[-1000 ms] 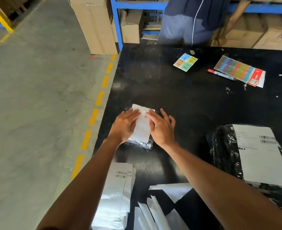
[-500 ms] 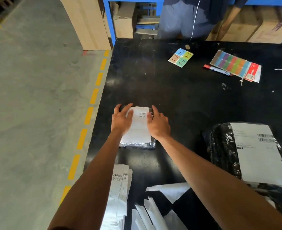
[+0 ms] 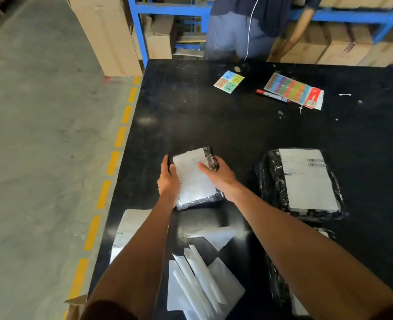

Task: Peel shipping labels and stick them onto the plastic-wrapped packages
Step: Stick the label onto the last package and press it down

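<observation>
I see both hands gripping the small package (image 3: 199, 181) near the left edge of the black table (image 3: 214, 125): the left hand (image 3: 169, 181) curls around its left side, the right hand (image 3: 218, 175) around its right, thumb on the white label (image 3: 194, 179) covering its top. A larger labelled package (image 3: 301, 183) lies well apart to the right.

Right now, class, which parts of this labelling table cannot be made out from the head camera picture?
- Print on the small package's label: blurred, partly under the right hand thumb.
- Label sheet stack: mostly hidden by the left forearm.
- Second wrapped package: behind the right forearm, cut by the lower edge.
- Left hand fingertips: hidden behind the package.
</observation>
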### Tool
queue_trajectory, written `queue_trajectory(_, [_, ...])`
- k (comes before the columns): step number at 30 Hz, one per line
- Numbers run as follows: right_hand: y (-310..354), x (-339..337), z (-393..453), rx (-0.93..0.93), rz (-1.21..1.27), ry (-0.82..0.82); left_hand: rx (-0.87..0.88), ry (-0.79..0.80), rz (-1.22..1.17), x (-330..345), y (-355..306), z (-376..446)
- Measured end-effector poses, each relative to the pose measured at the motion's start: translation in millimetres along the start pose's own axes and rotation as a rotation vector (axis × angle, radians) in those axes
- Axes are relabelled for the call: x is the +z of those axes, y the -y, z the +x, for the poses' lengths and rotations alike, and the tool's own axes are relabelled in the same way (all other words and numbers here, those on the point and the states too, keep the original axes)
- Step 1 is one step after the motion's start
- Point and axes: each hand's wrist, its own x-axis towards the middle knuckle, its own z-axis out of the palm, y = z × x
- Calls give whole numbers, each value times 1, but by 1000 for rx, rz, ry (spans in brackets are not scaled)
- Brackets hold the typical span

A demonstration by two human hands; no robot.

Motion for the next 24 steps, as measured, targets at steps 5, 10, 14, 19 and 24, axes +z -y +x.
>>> queue_trajectory(5, [11, -15, -37, -105, -139, -161, -1, 24, -61, 9, 15, -51])
queue_trajectory(10, [24, -50, -77, -175, -33, -287, 130, 203, 136, 12, 55, -118])
queue_trajectory(14, [22, -80, -115, -153, 190, -208, 393, 376, 578, 10, 77, -139])
queue_trajectory(19, [-17, -117, -168, -51, 407, -38, 434, 384, 938, 12, 88, -155])
queue_trajectory(24, [-80, -155, -210, -25, 463, -23, 369, 353, 953, 20, 85, -174])
